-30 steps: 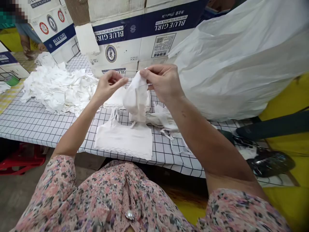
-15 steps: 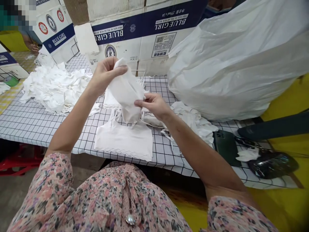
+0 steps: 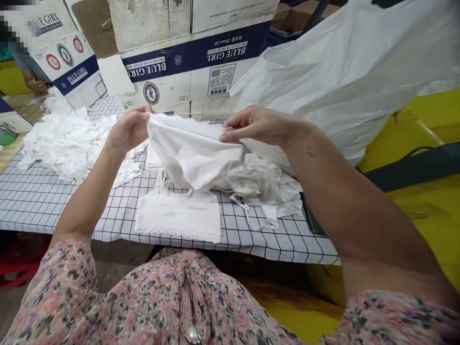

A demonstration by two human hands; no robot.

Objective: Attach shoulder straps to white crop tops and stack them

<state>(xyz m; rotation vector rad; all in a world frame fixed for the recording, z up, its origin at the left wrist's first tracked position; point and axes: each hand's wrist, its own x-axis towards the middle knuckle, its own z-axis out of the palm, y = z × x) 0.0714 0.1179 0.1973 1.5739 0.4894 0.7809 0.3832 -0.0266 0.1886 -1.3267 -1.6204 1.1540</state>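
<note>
Between my hands a white camisole [image 3: 194,153] hangs stretched sideways, its wavy edge along the top. My left hand [image 3: 131,128] pinches its upper left corner, fingers closed. My right hand [image 3: 257,125] is closed on the upper edge near the right end. Below, a second white cropped camisole [image 3: 178,215] lies flat on the table with its straps pointing away from me. The hanging cloth partly covers those straps. A loose heap of white garments with thin straps [image 3: 266,187] sits to the right, under my right forearm.
On the grid-patterned tablecloth [image 3: 108,211], a large white garment pile [image 3: 72,143] spreads at left. Beer cartons [image 3: 201,57] stand behind. A big white plastic bag [image 3: 323,86] bulges at right. Another person's hand [image 3: 36,85] shows at far left.
The camisole has gone from a bunched, slanting hold to being spread wide. My right hand has moved up and right, my left hand slightly left and down. The view has shifted too.
</note>
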